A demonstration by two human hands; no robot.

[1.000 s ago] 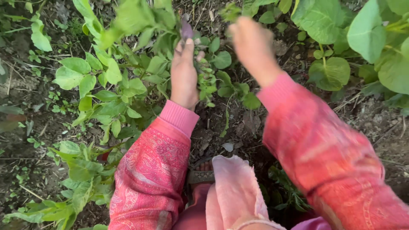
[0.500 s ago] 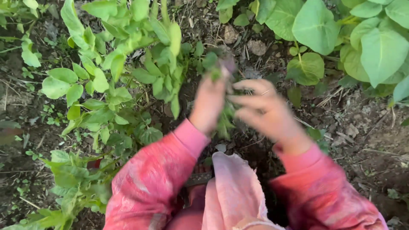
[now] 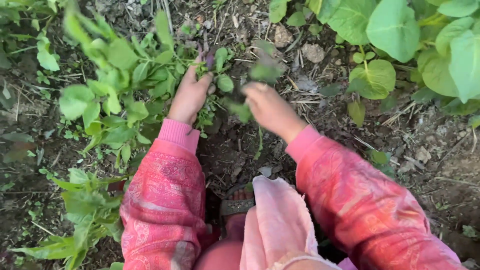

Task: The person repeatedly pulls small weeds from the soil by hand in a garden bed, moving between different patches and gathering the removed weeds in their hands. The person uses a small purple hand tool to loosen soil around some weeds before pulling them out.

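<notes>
The bunch of small green leafy stems (image 3: 212,95) sits gripped in the left hand (image 3: 189,96). The right hand (image 3: 270,109), half a second ago touching it, now pulls aside, closed on a blurred green leaf sprig (image 3: 265,70). Bare brown soil (image 3: 320,105) lies open beyond the right hand; a leafy green bush (image 3: 115,90) crowds the left hand's outer edge.

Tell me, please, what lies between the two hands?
In the head view, small green leaves and dark soil lie between left hand and right hand.
</notes>
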